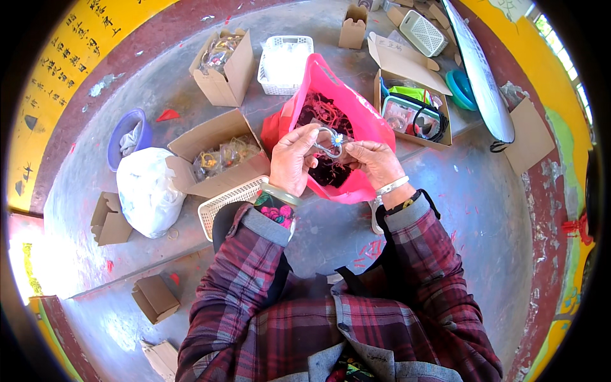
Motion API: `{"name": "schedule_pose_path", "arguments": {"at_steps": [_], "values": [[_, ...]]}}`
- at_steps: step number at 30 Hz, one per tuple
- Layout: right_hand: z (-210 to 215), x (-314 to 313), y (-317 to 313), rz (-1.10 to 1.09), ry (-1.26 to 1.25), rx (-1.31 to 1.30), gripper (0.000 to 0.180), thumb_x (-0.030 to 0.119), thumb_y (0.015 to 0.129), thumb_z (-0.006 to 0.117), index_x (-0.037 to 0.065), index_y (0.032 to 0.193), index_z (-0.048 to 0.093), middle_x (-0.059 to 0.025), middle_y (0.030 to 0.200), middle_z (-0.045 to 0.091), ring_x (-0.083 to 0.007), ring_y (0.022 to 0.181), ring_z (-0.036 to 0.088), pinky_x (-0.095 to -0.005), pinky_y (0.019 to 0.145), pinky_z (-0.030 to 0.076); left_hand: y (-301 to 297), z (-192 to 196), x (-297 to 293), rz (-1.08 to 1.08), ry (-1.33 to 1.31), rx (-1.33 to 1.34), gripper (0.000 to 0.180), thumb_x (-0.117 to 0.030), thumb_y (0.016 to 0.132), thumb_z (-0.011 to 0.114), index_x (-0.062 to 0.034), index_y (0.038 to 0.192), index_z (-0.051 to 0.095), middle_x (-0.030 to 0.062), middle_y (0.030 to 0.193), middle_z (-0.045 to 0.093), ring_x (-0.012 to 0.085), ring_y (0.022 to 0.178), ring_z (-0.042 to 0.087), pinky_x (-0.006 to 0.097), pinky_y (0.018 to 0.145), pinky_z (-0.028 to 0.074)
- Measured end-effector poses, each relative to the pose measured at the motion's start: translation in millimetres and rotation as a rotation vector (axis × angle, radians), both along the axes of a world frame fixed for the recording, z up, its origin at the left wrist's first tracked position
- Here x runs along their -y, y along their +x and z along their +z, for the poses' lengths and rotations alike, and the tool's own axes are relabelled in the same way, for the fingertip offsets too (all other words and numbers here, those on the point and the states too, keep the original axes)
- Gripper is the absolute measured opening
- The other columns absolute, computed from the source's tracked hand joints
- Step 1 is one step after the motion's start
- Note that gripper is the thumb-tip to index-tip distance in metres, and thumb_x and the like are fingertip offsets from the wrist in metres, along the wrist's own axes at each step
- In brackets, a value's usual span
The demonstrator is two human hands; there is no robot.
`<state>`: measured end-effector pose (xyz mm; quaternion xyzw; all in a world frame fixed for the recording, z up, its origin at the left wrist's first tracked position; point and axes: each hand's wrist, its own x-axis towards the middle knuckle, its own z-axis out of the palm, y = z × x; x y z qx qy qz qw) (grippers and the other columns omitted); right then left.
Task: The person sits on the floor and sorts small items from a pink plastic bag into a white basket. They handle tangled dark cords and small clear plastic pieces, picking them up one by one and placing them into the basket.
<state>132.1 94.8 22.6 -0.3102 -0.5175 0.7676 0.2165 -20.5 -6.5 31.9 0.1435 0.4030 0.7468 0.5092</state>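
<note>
Between both hands, over a pink bag (369, 149), is a pale grey hair tie (326, 151) with a small blue flower on it. My left hand (291, 160) pinches the tie's left side between thumb and fingertips. My right hand (378, 167) is closed at the flower's right, pinching what looks like thin clear plastic by the tie; its exact shape is hard to make out. Inside the pink bag, below my fingers, lie many dark and red stringy pieces (323, 113).
Left stand open cardboard boxes, one with bagged bands (223, 159), plus a white plastic sack (147, 194) and purple basin (127, 139). A white basket (285, 63) is behind the pink bag. A filled carton (417, 111) and a leaning board (480, 70) stand right.
</note>
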Motion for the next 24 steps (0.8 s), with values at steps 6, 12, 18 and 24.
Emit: {"name": "schedule_pose_path", "arguments": {"at_steps": [6,12,18,24], "values": [[1.2,-6.0,4.5,0.052,0.12,0.065,0.017,0.019,0.083,0.062,0.003,0.085,0.067,-0.0059,0.074,0.065,-0.0141,0.069,0.061,-0.0258,0.065,0.046,-5.4,-9.6,-2.4,-0.103,-0.025,-0.209,0.018,-0.017,0.085,0.061,-0.0008,0.093,0.063,0.0035,0.081,0.064,0.0082,0.071,0.058,0.021,0.062,0.043],[8.2,-1.8,3.4,0.021,0.125,0.056,0.017,0.017,0.081,0.064,0.001,0.086,0.068,-0.0036,0.073,0.064,-0.0087,0.064,0.055,-0.0225,0.06,0.042,-4.2,-15.9,-3.2,-0.127,-0.012,-0.186,0.017,-0.014,0.084,0.062,0.0013,0.091,0.062,0.0067,0.082,0.065,0.0121,0.075,0.06,0.026,0.072,0.047],[8.7,0.3,-0.3,-0.037,0.039,0.012,0.016,0.01,0.077,0.068,0.001,0.089,0.066,-0.0032,0.075,0.064,-0.0083,0.066,0.056,-0.0217,0.061,0.044,2.2,-12.2,-2.1,-0.104,-0.002,-0.177,0.014,-0.009,0.083,0.062,0.0025,0.091,0.062,0.0073,0.083,0.065,0.0124,0.076,0.06,0.026,0.073,0.047],[10.7,0.2,-2.0,-0.021,0.01,0.024,0.015,0.007,0.074,0.07,0.001,0.087,0.064,-0.0025,0.076,0.063,-0.0097,0.068,0.058,-0.0222,0.064,0.045,12.8,-9.0,-0.9,-0.076,-0.03,-0.417,0.015,-0.01,0.082,0.063,0.003,0.089,0.064,0.0055,0.079,0.065,0.01,0.072,0.06,0.023,0.069,0.048]]}}
